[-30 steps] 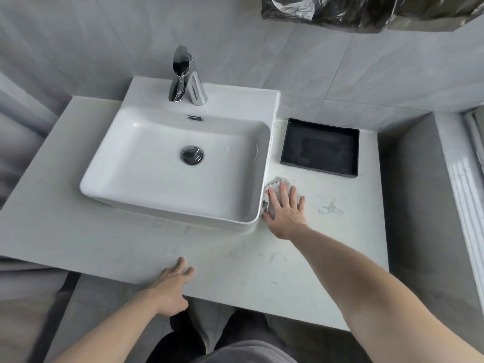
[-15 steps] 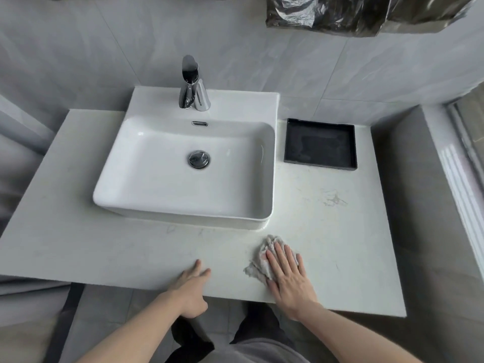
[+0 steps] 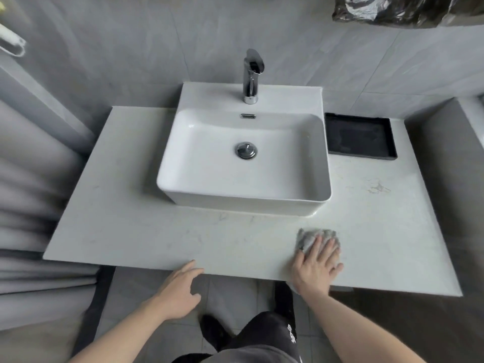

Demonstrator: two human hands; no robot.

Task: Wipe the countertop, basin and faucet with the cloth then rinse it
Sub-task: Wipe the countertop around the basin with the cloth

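The right hand (image 3: 315, 268) lay flat on the grey cloth (image 3: 311, 238), fingers spread and pressing it onto the countertop (image 3: 157, 231) near the front edge — in front of the basin (image 3: 243, 163). The left hand (image 3: 180, 289) rested at the edge, fingers loosely open, holding nothing.

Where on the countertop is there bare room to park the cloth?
Widest bare patch: countertop left of the basin. The front strip between basin and edge is bare up to the right hand on the cloth. Also free: in front of the black tray. The tray leaves the right rear tight.
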